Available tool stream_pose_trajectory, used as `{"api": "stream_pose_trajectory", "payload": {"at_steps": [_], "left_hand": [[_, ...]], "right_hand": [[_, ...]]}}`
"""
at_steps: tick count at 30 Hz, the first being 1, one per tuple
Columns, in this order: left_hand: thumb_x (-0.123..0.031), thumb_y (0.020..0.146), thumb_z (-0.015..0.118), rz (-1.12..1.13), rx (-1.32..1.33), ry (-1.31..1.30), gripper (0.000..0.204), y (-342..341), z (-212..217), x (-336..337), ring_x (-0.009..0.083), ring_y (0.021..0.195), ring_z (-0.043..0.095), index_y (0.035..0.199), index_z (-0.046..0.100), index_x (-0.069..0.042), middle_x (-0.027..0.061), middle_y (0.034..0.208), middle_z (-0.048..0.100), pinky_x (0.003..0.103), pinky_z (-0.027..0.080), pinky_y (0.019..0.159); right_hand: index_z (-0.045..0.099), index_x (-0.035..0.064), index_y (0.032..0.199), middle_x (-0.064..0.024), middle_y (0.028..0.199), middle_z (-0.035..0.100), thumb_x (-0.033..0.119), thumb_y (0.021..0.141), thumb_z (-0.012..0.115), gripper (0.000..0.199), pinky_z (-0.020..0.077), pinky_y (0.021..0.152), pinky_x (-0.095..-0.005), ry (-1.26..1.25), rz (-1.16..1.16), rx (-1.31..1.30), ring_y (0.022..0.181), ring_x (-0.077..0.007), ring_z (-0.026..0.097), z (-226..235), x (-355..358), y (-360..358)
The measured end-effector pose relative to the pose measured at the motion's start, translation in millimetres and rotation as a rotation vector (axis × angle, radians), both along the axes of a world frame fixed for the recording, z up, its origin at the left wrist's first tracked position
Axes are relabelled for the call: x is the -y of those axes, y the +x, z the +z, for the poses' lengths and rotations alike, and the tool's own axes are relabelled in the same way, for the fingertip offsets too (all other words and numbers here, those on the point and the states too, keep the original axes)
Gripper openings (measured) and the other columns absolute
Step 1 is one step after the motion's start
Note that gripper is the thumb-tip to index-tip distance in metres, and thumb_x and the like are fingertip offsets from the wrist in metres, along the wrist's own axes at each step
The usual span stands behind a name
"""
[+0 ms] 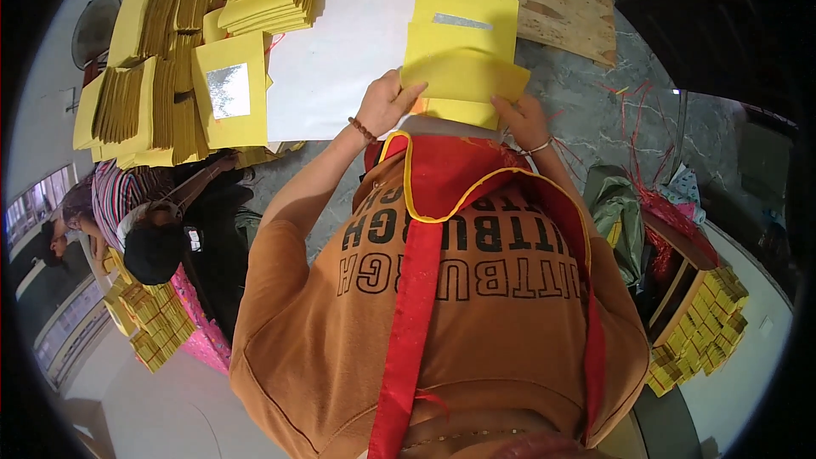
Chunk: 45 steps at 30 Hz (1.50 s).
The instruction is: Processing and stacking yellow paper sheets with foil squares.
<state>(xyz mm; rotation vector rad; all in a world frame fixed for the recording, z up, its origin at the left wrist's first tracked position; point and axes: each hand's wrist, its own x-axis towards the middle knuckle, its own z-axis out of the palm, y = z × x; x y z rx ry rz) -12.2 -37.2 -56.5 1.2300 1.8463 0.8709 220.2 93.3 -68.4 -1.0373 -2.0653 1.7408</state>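
Observation:
Between my two hands a yellow paper sheet [466, 72] is held with its middle bowed up. My left hand [387, 104] pinches its left edge with the thumb on top. At the right corner my right hand [524, 121] grips it the same way, fingers partly hidden under the paper. Beneath and beyond it lie more yellow sheets [467, 2], one with a silver rectangle [462, 21] partly covered by the held sheet. These rest at the near right part of a white tabletop [340, 59].
Stacks of folded yellow paper [161, 68] crowd the table's left and far side. One sheet with a silver square [228, 91] leans against them. A wooden board [565, 4] adjoins at right. Red strings [633, 127] hang farther right. Another person [153, 242] is at the left.

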Motion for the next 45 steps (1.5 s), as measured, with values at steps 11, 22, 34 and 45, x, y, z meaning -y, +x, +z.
{"api": "stream_pose_trajectory", "payload": {"at_steps": [11,22,34,45], "left_hand": [[-0.029,0.082,0.056,0.267,0.140,-0.002,0.031,3,-11,-29,0.0241,0.060,0.061,0.089,0.062,0.000,0.0145,0.067,0.062,0.034,0.046,0.057],[-0.033,0.088,0.047,0.198,-0.316,-0.129,0.033,3,1,-40,0.0371,0.057,0.056,0.078,0.047,-0.002,0.0197,0.059,0.057,0.046,0.042,0.052],[-0.024,0.081,0.058,0.103,-0.828,0.426,0.038,8,21,-31,0.0275,0.100,0.051,0.114,0.049,-0.006,0.0129,0.107,0.055,0.042,0.040,0.077],[-0.048,0.082,0.049,-0.438,-0.844,0.272,0.064,32,-10,-21,0.0257,0.129,0.026,0.135,0.033,-0.015,0.0074,0.139,0.031,0.044,0.021,0.104]], "right_hand": [[0.053,0.0040,0.114,-0.0103,0.101,0.061,0.012,0.079,0.062,0.038,0.0445,0.080,-0.0285,-0.092,-0.392,-0.241,0.092,-0.0173,0.058,-11,5,-31],[0.055,0.0038,0.113,-0.0122,0.107,0.060,0.008,0.077,0.063,0.037,0.0414,0.085,-0.0259,0.057,-0.442,-0.190,0.100,-0.0165,0.055,-32,-3,-36],[0.056,0.0043,0.108,-0.0130,0.097,0.063,0.011,0.074,0.065,0.035,0.0453,0.078,-0.0282,0.146,-0.491,-0.099,0.090,-0.0183,0.060,-40,-3,-38],[0.056,0.0114,0.109,-0.0132,0.118,0.050,0.027,0.071,0.068,0.043,0.0392,0.088,-0.0415,0.703,-0.359,0.190,0.107,-0.0334,0.049,3,18,-43]]}}
